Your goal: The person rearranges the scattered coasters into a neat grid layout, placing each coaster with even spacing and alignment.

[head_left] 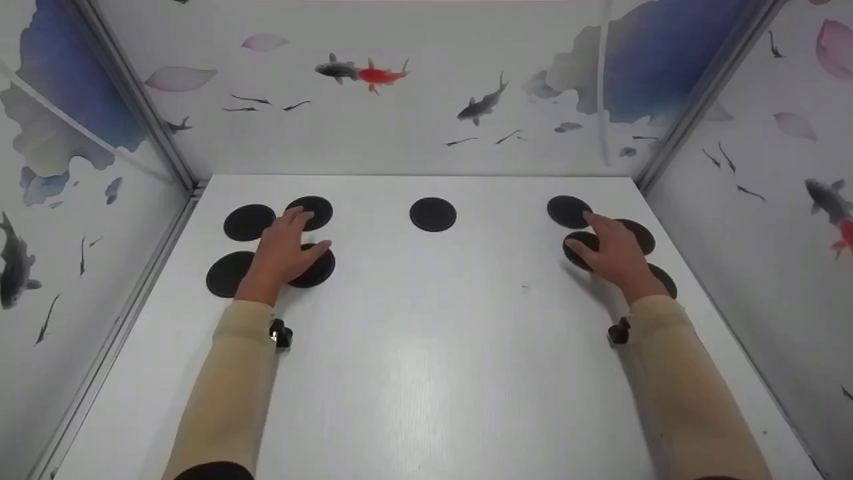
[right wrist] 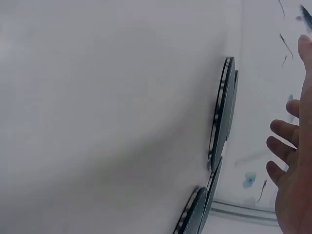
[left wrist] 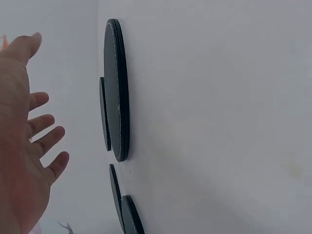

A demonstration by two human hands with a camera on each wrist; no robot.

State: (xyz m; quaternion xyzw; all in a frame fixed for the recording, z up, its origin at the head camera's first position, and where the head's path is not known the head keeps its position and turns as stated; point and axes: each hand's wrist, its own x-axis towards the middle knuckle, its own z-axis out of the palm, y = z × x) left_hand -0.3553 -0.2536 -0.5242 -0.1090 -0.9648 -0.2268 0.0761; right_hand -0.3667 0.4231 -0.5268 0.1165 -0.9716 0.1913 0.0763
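Several flat, round black discs that look like coasters lie on the white table. My left hand (head_left: 280,250) hovers over the left group with fingers spread and nothing held; a disc (head_left: 314,272) shows below its thumb, another (head_left: 320,212) beyond its fingertips. Two more, a back-left disc (head_left: 248,223) and a front-left disc (head_left: 225,275), lie beside it. Over the right group hovers my right hand (head_left: 618,252), fingers apart, holding nothing. Around it are a disc (head_left: 566,211), a disc (head_left: 577,240) by the thumb, and two partly hidden discs on its right. The left wrist view shows a nearby disc (left wrist: 116,92) apart from the palm.
A single black disc (head_left: 433,214) lies at the back middle of the table (head_left: 426,347). White panels painted with fish and petals enclose the table at the back (head_left: 413,133), left and right. A small black device (head_left: 280,333) sits at the left wrist, another (head_left: 620,331) at the right.
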